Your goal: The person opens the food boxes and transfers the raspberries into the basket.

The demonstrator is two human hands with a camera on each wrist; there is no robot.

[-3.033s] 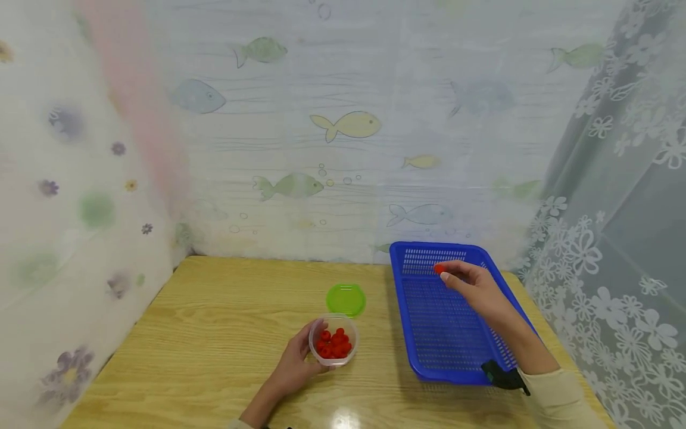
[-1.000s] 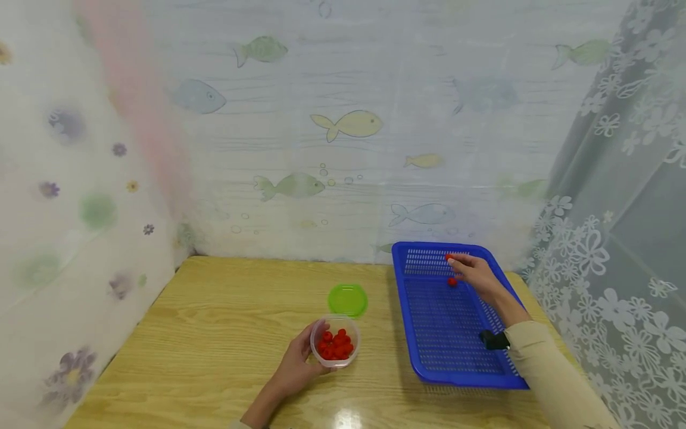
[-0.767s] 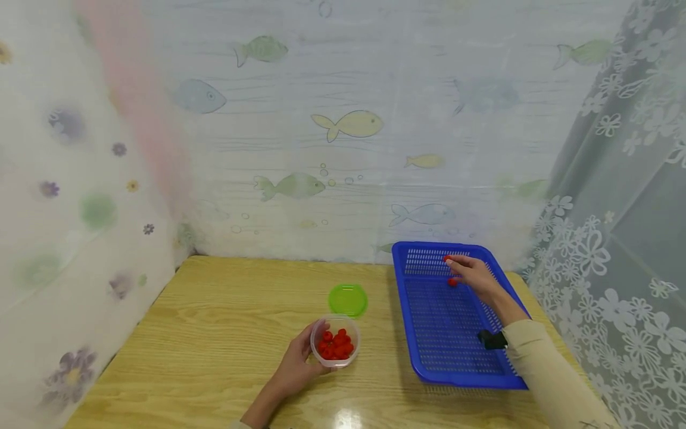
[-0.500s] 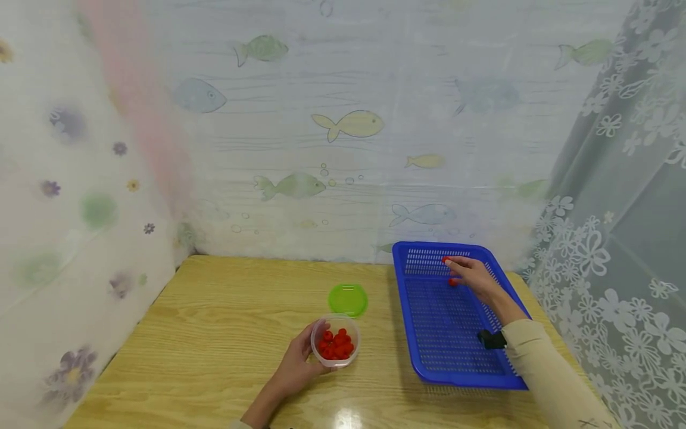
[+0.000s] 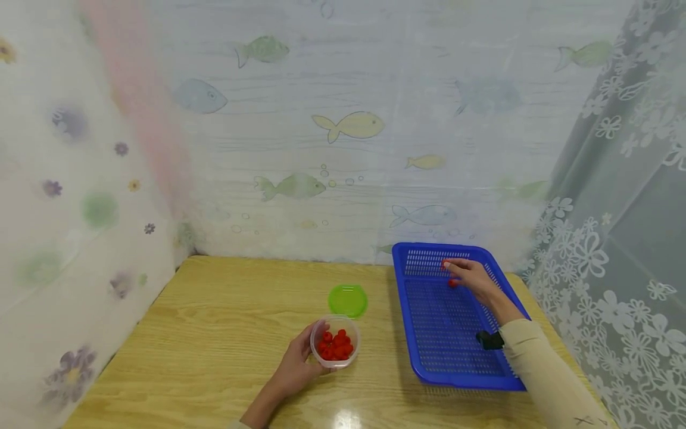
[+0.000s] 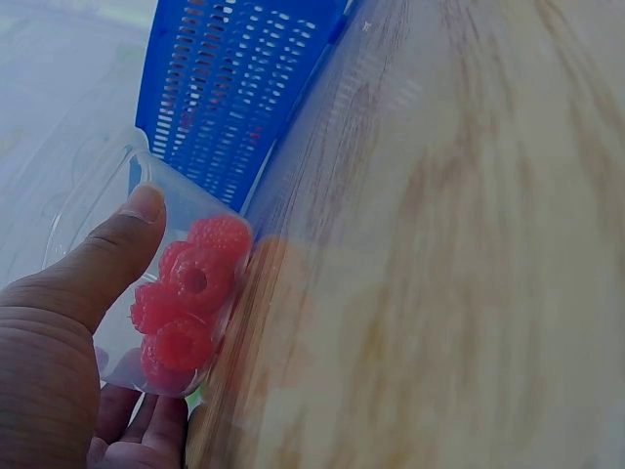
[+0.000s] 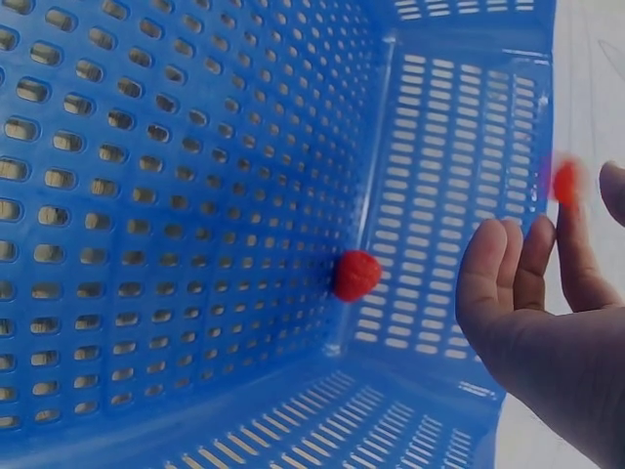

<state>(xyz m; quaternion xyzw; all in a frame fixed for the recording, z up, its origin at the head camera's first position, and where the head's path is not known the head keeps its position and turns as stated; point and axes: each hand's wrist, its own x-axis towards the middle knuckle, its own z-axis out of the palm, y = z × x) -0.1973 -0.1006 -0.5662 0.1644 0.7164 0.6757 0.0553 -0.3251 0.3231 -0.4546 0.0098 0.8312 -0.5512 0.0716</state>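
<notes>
In the head view my left hand (image 5: 298, 362) holds a clear plastic tub (image 5: 335, 322) at its side. Several red raspberries (image 6: 200, 278) lie inside it, and my thumb presses on the tub wall in the left wrist view. Over the far end of a blue perforated basket (image 5: 450, 381) is my right hand (image 5: 477, 280). A blurred raspberry (image 7: 565, 183) is at its index fingertip, with the thumb visibly apart from it in the right wrist view. Another raspberry (image 7: 356, 275) rests on the basket floor by the end wall.
A green round lid (image 5: 348, 301) lies on the wooden table (image 5: 225, 322) just behind the tub. The basket stands at the table's right side. A fish-patterned curtain (image 5: 343, 179) hangs behind, and another curtain (image 5: 616, 286) hangs at the right.
Since three seconds ago, a raspberry has come to lie in the basket beneath my right hand. Over the last second that hand has dipped slightly, and its thumb now stands off the raspberry.
</notes>
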